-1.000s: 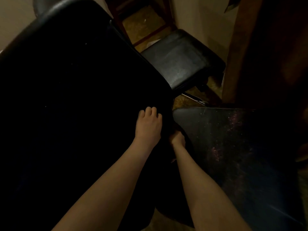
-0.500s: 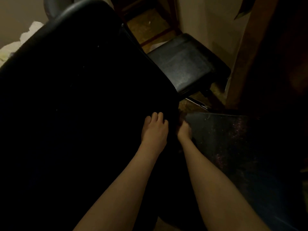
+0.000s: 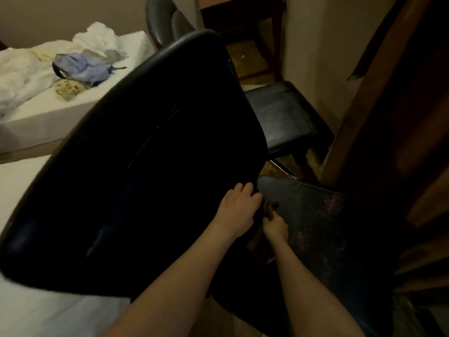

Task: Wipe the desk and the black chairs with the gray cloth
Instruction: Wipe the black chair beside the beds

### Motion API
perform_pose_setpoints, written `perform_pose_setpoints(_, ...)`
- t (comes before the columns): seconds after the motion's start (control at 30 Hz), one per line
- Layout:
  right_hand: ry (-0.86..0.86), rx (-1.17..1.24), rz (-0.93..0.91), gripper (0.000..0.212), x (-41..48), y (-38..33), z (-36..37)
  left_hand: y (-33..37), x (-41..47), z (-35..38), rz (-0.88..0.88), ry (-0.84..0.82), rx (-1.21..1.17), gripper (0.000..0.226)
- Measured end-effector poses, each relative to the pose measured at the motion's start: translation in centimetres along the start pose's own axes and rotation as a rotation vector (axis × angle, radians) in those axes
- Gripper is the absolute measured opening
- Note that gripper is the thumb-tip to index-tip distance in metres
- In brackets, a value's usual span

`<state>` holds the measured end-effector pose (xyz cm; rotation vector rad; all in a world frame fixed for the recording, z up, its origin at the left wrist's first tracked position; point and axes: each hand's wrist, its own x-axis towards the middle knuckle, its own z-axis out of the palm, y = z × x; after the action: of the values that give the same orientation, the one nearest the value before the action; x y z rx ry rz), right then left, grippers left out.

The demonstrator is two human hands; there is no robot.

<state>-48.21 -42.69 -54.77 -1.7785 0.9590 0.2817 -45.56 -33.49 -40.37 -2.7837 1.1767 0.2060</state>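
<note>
Head view is showing two bare forearms reaching forward from the bottom edge. The left hand (image 3: 239,210) is gripping the lower edge of the black office chair's backrest (image 3: 145,166), its fingers curling together over that edge. Just beside it, the right hand (image 3: 275,226) is clutching a dark bunched cloth (image 3: 269,211), fingers wrapping round it, at the gap where the backrest is meeting the seat (image 3: 328,227). The dim light is making the cloth's colour hard to tell. The seat is showing pale speckles across its surface. Beyond it, a second black chair (image 3: 279,115) with a padded top is standing near a wooden panel (image 3: 388,105). Far left, a bed (image 3: 48,113) is carrying white linen (image 3: 97,37) and a blue garment (image 3: 80,69).
</note>
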Motion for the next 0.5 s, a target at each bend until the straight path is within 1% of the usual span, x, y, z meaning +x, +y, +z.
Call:
perform_pose_setpoints(0.17,-0.056,0.061,-0.215,0.035,-4.8,-0.3,-1.9,0.2,-6.0,-0.3,-0.076,0.081,-0.174,0.029)
perform_pose_setpoints(0.27,-0.066,0.114,-0.337,0.032,-8.0,-0.9,-2.3,0.3,-9.6,0.1,-0.113,0.081,-0.215,0.03)
perform_pose_setpoints(0.4,-0.03,0.182,-0.496,0.036,-12.7,-2.5,-2.2,0.1,-14.2,1.4,-0.16,0.097,-0.278,0.025)
perform_pose_setpoints(0.5,-0.055,0.266,-0.639,0.037,-16.4,-4.2,-1.6,-1.3,-17.1,1.4,-0.176,0.147,-0.36,0.022)
